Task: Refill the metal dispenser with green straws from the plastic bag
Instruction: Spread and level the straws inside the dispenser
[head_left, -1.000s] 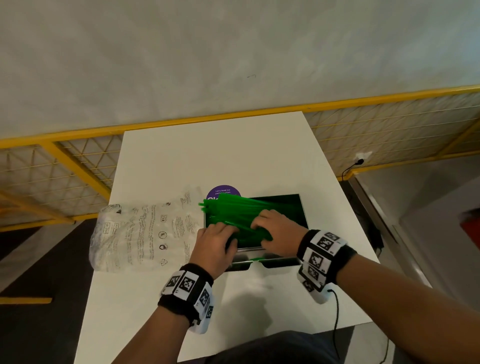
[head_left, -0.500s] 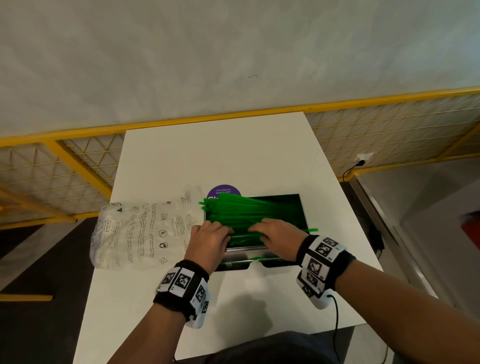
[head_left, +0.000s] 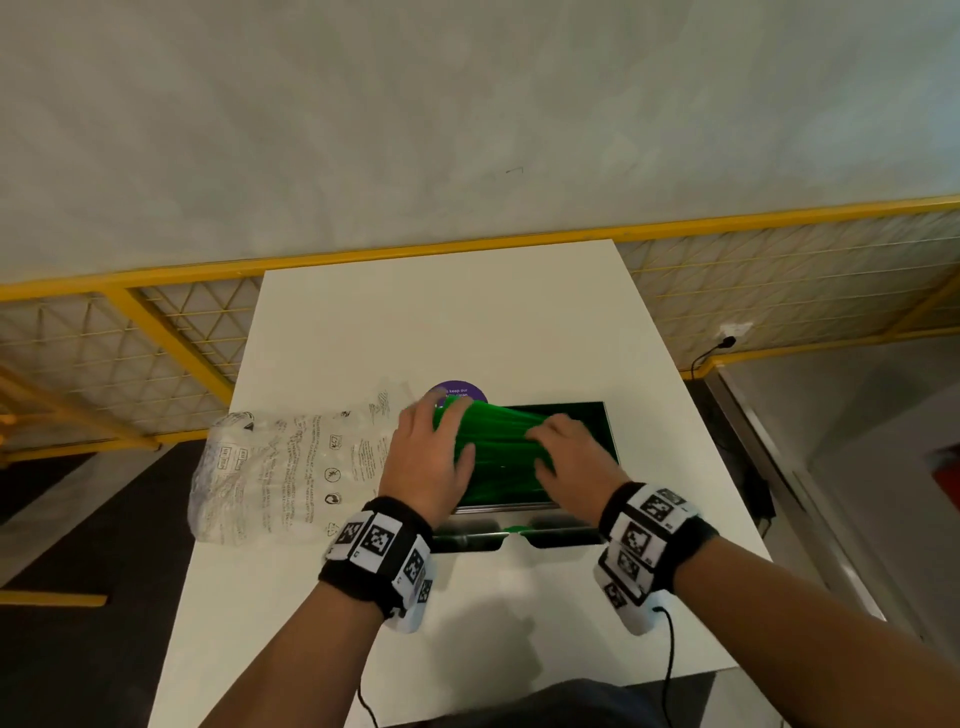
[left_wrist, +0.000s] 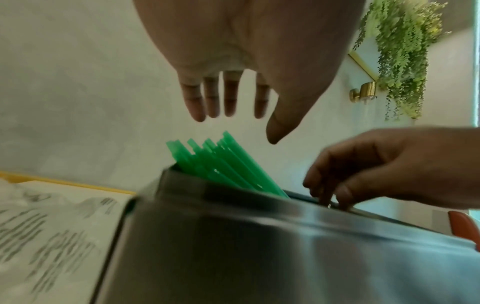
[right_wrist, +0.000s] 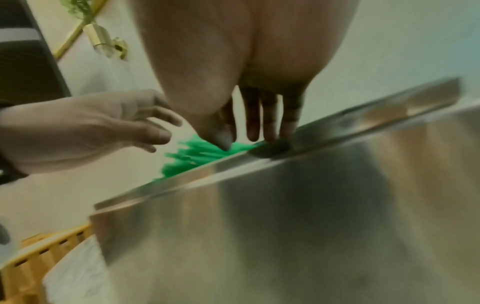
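Observation:
The open-topped metal dispenser (head_left: 612, 441) stands on the white table (head_left: 441, 322), and a bundle of green straws (head_left: 498, 447) lies in it. Their left ends (left_wrist: 215, 162) stick up above the dispenser's left rim. My left hand (head_left: 447, 431) hovers over those raised ends with spread, straight fingers (left_wrist: 230, 98) and holds nothing. My right hand (head_left: 540, 447) presses down on the straws near the middle, its fingers (right_wrist: 270, 123) pointing straight down by the near rim. The crumpled clear plastic bag (head_left: 280, 467) lies flat to the dispenser's left.
A purple round sticker (head_left: 460, 391) shows on the table just behind the dispenser. A yellow mesh railing (head_left: 156, 332) runs behind and beside the table. The dispenser's front slot (head_left: 467, 540) faces me. A cable (head_left: 670, 654) hangs from my right wristband.
My left hand has moved forward from the dispenser's near left corner to above the raised straw ends and has opened out. The right hand shifted slightly farther onto the straws.

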